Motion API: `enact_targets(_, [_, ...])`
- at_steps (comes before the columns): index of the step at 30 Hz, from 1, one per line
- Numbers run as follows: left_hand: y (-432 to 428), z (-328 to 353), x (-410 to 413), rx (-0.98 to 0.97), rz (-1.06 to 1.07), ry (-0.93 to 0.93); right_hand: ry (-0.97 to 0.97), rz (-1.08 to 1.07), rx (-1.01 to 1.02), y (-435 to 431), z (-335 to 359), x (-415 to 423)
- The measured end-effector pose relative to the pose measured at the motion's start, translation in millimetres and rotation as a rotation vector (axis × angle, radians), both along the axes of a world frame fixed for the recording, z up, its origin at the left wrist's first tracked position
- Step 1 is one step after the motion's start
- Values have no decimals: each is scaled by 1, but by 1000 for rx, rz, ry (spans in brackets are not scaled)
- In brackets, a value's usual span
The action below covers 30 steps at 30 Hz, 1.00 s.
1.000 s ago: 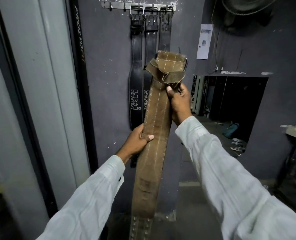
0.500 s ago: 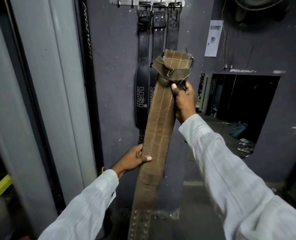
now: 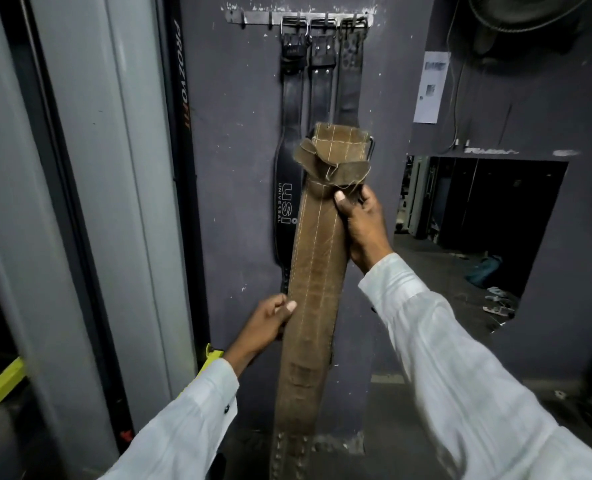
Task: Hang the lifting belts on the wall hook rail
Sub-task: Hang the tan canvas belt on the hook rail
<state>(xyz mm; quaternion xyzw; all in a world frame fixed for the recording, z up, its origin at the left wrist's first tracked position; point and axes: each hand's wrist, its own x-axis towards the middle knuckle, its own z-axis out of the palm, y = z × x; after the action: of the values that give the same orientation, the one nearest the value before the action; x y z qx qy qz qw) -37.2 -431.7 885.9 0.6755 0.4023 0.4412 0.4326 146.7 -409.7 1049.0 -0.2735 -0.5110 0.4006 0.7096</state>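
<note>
We observe a metal hook rail (image 3: 253, 18) fixed to the dark wall (image 3: 239, 133); three black belts (image 3: 289, 98) hang side by side from its right-hand hooks.

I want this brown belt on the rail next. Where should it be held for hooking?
Grip the brown belt just below its folded buckle end, from the right side, as the right hand does; that leaves the metal buckle free at the top for the hook rail.
</note>
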Motion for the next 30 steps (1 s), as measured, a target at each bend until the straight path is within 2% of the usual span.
enact_targets(3, [0,79,16,83,131,-281,-53,29,-14,-3,-11,-1])
enact_targets(5, [5,128,24,17,82,-454,-93,46,-30,-4,-23,-2])
enact_targets(7, [10,160,26,-98,90,-529,-124,65,-46,-6,-35,1])
enact_targets(8, [13,170,24,-117,119,-492,-153,72,-54,-7,-40,4])
enact_targets(11, [14,183,24,-108,153,-206,-255,112,-88,-9,-54,13])
enact_targets(13, [18,187,31,-140,183,-140,-276,128,-118,-10,-58,19])
enact_targets(15, [25,185,37,-156,233,-175,-306,145,-148,-9,-61,27])
enact_targets(18, [32,177,48,-150,204,-334,-385,171,-190,-5,-61,39])
enact_targets(23, [39,152,62,-27,221,-530,-484,236,-269,2,-38,56])
enact_targets(27, [53,128,68,56,258,-485,-402,199,-229,14,-23,62])
enact_targets(30, [65,117,70,110,354,-438,-420,123,-184,24,-26,58])
